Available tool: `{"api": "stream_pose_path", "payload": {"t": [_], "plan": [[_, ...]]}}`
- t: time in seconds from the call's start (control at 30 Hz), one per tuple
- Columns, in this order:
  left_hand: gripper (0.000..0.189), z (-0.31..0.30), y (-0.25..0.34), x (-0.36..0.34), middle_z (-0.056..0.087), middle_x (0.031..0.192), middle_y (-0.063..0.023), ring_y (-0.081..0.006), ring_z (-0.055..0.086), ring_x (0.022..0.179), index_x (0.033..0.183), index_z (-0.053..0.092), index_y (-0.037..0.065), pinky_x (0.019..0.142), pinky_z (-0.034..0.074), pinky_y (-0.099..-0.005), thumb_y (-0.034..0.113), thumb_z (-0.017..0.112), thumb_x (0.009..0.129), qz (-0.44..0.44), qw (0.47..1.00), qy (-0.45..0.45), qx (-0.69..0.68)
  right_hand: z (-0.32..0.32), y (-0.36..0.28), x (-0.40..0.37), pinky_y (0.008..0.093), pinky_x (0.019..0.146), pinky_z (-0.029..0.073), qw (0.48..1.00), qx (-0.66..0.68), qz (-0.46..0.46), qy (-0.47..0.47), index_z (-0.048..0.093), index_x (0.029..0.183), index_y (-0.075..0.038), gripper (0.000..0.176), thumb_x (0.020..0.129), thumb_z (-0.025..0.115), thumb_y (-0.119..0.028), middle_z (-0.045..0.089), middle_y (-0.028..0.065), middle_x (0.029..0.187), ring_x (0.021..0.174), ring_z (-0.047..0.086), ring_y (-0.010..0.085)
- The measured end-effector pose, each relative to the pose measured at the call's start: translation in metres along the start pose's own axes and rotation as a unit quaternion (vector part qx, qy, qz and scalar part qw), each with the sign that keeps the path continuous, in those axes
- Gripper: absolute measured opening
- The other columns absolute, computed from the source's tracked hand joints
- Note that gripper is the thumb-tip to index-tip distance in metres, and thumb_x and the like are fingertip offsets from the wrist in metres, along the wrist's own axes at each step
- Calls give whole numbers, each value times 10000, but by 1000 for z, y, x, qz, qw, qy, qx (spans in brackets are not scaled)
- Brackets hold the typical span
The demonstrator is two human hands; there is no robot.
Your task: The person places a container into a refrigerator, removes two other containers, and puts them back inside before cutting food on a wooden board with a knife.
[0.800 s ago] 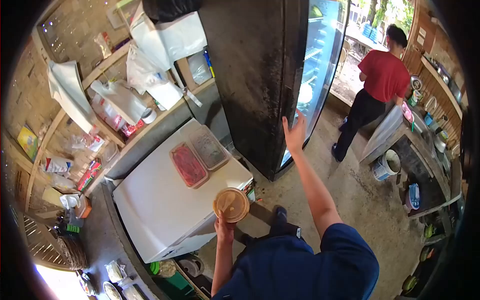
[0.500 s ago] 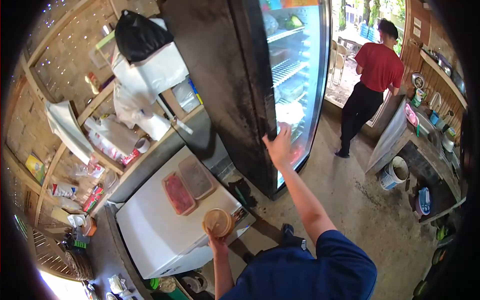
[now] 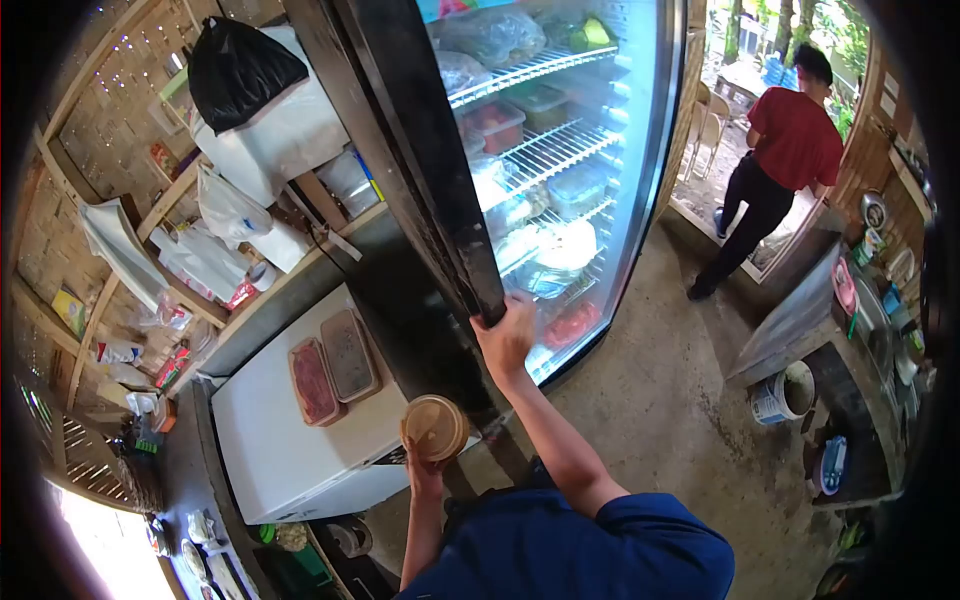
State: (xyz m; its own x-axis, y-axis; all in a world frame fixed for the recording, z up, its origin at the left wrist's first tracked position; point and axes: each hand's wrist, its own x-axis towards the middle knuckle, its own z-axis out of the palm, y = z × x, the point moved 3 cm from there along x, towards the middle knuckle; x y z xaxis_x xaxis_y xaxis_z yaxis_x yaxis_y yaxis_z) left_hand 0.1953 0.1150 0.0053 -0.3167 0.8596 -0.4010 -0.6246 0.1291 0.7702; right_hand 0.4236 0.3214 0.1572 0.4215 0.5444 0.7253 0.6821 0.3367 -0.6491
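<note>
My left hand [image 3: 425, 475] is closed around a round plastic tub [image 3: 436, 428] with brownish contents or lid, beside the front edge of the white chest freezer. My right hand [image 3: 508, 340] grips the lower part of the black door frame [image 3: 455, 200] of a tall display refrigerator, fingers wrapped over its edge. Lit inside the refrigerator are wire shelves [image 3: 560, 150] with bagged food [image 3: 500, 38], a tub of red food [image 3: 495, 125], a clear container [image 3: 578, 190] and a red bag [image 3: 572, 325] at the bottom.
On the chest freezer [image 3: 265, 400] lie a container of red food [image 3: 317, 385] and a greyish container [image 3: 350, 355]. A person in a red shirt [image 3: 798, 140] stands at the doorway on the right. A white bucket [image 3: 775, 398] sits by the sink counter [image 3: 790, 310].
My right hand has closed on the door frame, which has shifted left. More of the refrigerator's inside shows. The tub stays in my left hand. The person in red has moved slightly.
</note>
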Motion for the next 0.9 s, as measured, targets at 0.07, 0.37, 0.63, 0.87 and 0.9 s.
{"api": "stream_pose_path", "payload": {"t": [0.07,0.37,0.63,0.87,0.9], "plan": [[660,11,-5,4,589,1517,-96,-301,652,1312,1557,482,153,971,624,-500,558,623,1055,-25,999,-15,-16,-24,3,-5,514,911,544,1000,0,9,-14,543,1183,-24,701,628,967,-89,617,208,1196,1074,638,445],[702,39,-40,42,615,1449,-155,-308,669,1272,1506,502,35,989,621,-515,545,651,1047,-39,999,-13,15,-191,70,-44,499,1016,491,998,15,-49,-32,568,1341,35,743,725,933,-161,609,238,1262,1163,604,431],[690,67,-51,42,675,1366,-161,-287,725,1184,1479,519,6,955,639,-489,557,597,1072,-69,995,-24,73,-309,190,-100,479,1086,426,974,-161,-23,157,531,1409,36,425,1124,579,-275,552,211,1324,1207,558,371],[645,86,-57,41,690,1341,-147,-255,706,1205,1452,559,16,972,620,-474,554,548,1097,-101,979,-65,164,-395,253,-71,413,1112,447,920,90,225,308,483,1550,52,615,1164,473,-426,541,198,1527,1287,599,262],[645,94,-56,39,690,1341,-147,-255,706,1205,1452,559,16,972,620,-474,554,548,1097,-102,979,-67,166,-405,266,-66,413,1112,447,919,89,225,310,483,1550,52,615,1164,473,-426,541,198,1527,1287,599,262]]}}
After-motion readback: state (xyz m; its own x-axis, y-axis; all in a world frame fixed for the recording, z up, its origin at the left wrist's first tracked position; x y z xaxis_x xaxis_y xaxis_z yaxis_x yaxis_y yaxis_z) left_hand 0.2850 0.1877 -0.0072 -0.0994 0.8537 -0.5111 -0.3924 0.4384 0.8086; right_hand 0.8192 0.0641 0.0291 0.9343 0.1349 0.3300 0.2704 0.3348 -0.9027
